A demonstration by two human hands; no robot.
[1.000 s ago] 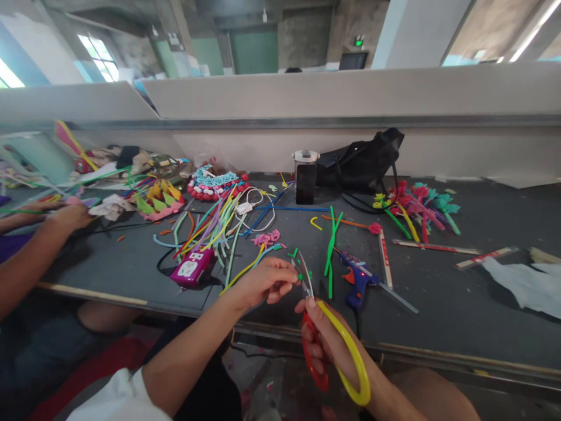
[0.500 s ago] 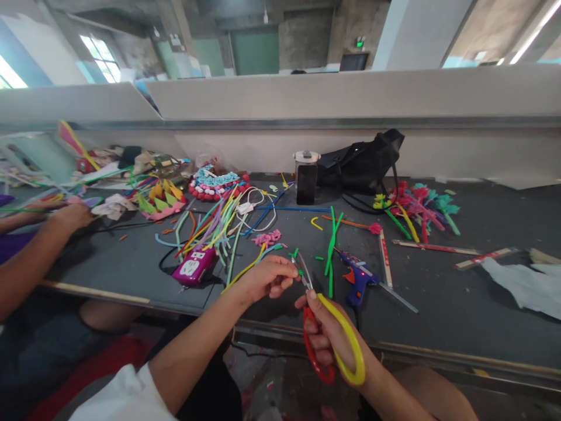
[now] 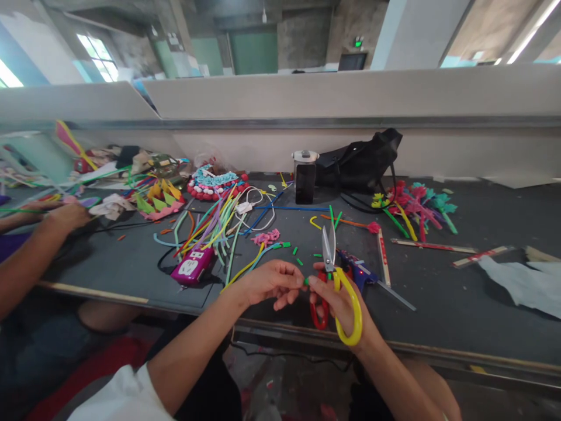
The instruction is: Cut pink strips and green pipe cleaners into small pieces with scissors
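Observation:
A short green pipe cleaner piece (image 3: 306, 282) is pinched in the fingertips of my left hand (image 3: 274, 282), just above the table's front edge. My right hand (image 3: 339, 301) grips scissors (image 3: 349, 336) with one yellow and one red handle loop. Their blades point up, slightly apart, with nothing between them. My right thumb tip touches the green piece too. Beyond my hands lie several small green offcuts (image 3: 299, 261). The scissors partly cover longer green pipe cleaners (image 3: 338, 220) and a blue glue gun (image 3: 364, 276).
A purple power socket (image 3: 193, 266) and a spread of coloured pipe cleaners (image 3: 214, 225) lie to the left. Farther back stand a bottle (image 3: 305, 156) and a black bag (image 3: 359, 166). Colourful flowers (image 3: 421, 204) lie right. At far left a co-worker's hands (image 3: 65, 216) work.
The scissor blades have swung up and away from my left fingertips. My right hand has risen, bringing its thumb against the green piece. Small green offcuts beyond my fingers have shifted.

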